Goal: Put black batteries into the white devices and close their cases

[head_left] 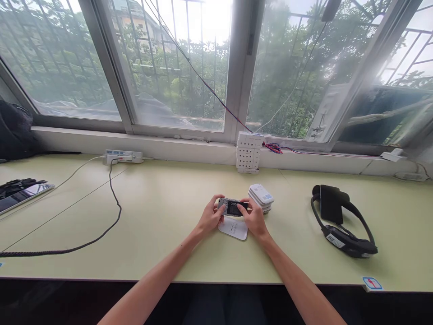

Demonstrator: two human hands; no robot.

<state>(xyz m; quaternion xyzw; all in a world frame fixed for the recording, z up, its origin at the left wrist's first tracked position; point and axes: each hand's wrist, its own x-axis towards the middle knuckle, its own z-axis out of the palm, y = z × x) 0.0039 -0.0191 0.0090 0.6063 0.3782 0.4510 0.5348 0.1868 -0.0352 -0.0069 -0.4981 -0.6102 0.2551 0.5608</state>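
Note:
Between both hands, a little above the table, is a small flat device with its back off, showing a black battery [233, 208] printed with "300" and part of another digit. My left hand [212, 215] grips its left end, thumb on the exposed board. At the right end my right hand [253, 217] closes on the same device, thumb on the battery. Just below lies a white rounded cover [233, 228] on the table. Beside my right hand stands a stack of white rounded devices [261, 195], the top one bearing a printed label.
A black headset [350, 241] lies to the right on the pale green table [162, 248]. White boxy modules [248, 151] with red and blue wires stand by the window. A power strip [123, 156] sits back left, its dark cable [119, 212] crossing the table. A tablet [25, 196] lies far left.

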